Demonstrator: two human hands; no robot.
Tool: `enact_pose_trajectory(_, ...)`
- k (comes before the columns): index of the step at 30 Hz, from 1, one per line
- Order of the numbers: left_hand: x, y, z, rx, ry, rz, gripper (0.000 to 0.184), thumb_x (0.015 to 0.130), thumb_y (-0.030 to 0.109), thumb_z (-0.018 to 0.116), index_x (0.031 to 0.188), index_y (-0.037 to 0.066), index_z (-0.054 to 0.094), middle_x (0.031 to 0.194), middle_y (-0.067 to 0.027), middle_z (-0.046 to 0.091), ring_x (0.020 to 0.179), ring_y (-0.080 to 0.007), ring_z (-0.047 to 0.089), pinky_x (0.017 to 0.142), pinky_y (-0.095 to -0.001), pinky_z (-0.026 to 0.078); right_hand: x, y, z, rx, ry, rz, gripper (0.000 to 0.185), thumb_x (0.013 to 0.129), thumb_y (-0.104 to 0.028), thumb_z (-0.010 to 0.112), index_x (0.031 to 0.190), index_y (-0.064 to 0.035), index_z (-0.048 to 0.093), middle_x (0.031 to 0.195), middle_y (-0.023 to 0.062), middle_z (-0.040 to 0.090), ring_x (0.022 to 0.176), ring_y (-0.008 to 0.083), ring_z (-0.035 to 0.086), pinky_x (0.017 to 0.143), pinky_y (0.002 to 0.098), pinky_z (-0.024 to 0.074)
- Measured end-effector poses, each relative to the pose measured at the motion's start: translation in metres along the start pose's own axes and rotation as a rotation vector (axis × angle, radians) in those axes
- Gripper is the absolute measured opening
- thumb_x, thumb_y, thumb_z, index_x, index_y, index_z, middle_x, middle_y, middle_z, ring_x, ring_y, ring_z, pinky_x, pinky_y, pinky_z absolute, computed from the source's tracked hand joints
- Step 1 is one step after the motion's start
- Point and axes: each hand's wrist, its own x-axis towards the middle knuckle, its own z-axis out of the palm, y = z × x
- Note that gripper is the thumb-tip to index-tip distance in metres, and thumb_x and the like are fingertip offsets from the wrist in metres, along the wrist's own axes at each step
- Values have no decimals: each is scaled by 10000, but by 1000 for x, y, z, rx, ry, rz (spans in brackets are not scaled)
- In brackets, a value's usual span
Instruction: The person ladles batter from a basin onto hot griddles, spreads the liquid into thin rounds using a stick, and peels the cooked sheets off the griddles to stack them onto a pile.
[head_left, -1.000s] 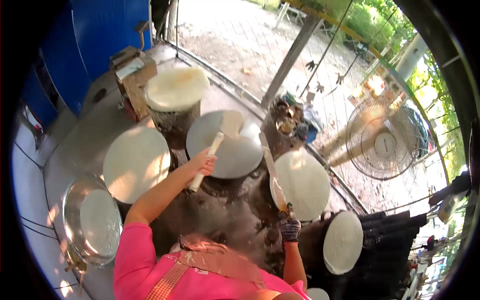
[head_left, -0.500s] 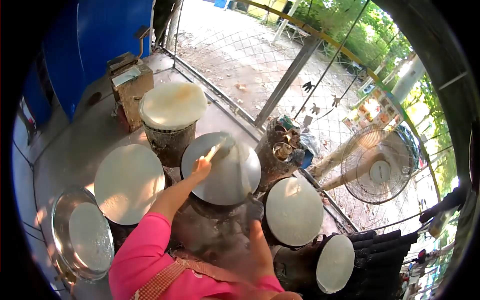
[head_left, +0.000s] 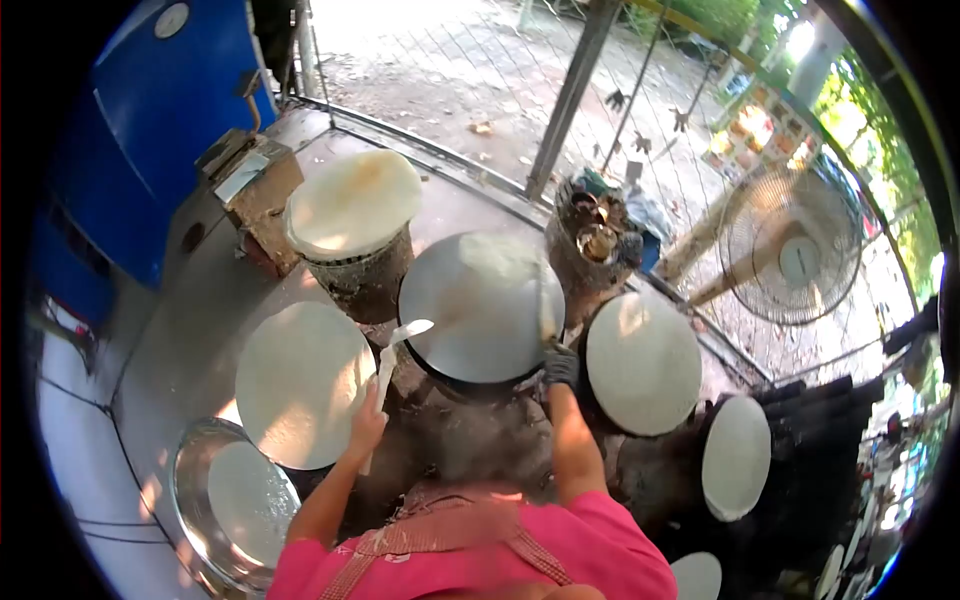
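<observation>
My left hand point(head_left: 368, 425) is closed round a pale, flat scraper point(head_left: 388, 360) with a curved white tip, held up at the left edge of the round griddle point(head_left: 460, 310). A dark glove covers my right hand point(head_left: 561, 368), which grips a thin long-handled tool point(head_left: 547, 320) at the griddle's lower right rim. This tool reaches up across the griddle's right side; its far end is blurred. A whitish smear of batter point(head_left: 495, 255) lies on the upper part of the grey griddle.
Round plates covered with pale sheets stand around: one at left point(head_left: 305, 385), one at right point(head_left: 643, 365), another on a drum point(head_left: 355, 205). A metal basin point(head_left: 190, 480) holds white liquid at lower left. A fan point(head_left: 798, 258) stands before the wire fence. A cardboard box point(head_left: 260, 195) is behind.
My left hand has drawn back from over the griddle to its lower left, still holding the scraper. My right hand stays at the griddle's lower right rim. The view has shifted.
</observation>
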Motion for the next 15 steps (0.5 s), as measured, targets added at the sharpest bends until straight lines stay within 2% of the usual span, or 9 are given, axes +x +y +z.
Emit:
enact_pose_trajectory(2,-19,12,-14,-69,-58,-92,600,677,22,411,1268,62,312,1177,-230,426,1068,-355,436,865,-350,368,0,11,63,-217,107,-41,280,824,-246,407,838,-46,602,807,169,585,695,283,574,615,418,452)
enact_pose_trajectory(4,-23,8,-15,-66,-77,-108,594,681,39,416,1265,59,314,1177,-230,426,1070,-354,435,866,-352,367,5,10,74,-320,102,-141,275,816,-247,437,814,-41,619,717,135,594,625,259,565,572,403,438)
enact_pose_trajectory(5,-22,5,-18,-60,-79,-122,591,682,47,418,1264,58,315,1177,-230,427,1070,-354,435,867,-352,366,7,5,55,-268,111,-186,273,813,-247,452,802,-39,628,672,118,598,590,247,560,550,395,431)
enact_pose_trajectory(7,-26,8,-27,-19,-104,-177,581,685,60,422,1258,60,325,1158,-228,443,1054,-361,445,857,-360,374,-18,-21,5,138,212,-261,270,805,-248,482,778,-34,645,582,83,608,520,223,550,507,379,416)
enact_pose_trajectory(9,-25,1,-20,15,-94,-183,577,688,60,418,1257,69,328,1143,-229,454,1034,-369,457,846,-366,383,34,73,12,191,101,171,472,826,-437,407,851,-14,615,714,86,632,555,249,566,469,373,463)
enact_pose_trajectory(10,-27,-6,-16,30,-48,-98,580,690,61,409,1263,89,323,1124,-225,466,998,-378,477,824,-375,398,22,50,20,-29,63,168,366,838,-364,398,907,-92,633,808,140,630,700,248,602,643,334,463)
enact_pose_trajectory(11,-22,-2,-17,34,-54,-120,584,688,61,406,1265,91,321,1123,-223,468,996,-377,479,824,-374,400,16,40,55,-177,132,-2,324,837,-335,400,912,-129,639,858,140,621,754,275,594,702,364,458)
enact_pose_trajectory(13,-26,17,-15,24,-66,-195,591,685,59,401,1269,95,315,1122,-218,471,991,-376,482,822,-372,403,13,34,62,-217,43,-168,262,825,-275,430,924,-157,642,892,134,618,793,297,590,748,388,458)
enact_pose_trajectory(15,-23,18,-10,63,-114,-238,605,680,50,391,1276,65,290,1168,-207,441,1039,-367,450,863,-368,376,27,35,35,45,-127,-129,210,789,-217,502,922,-126,636,833,113,624,727,247,585,685,344,467)
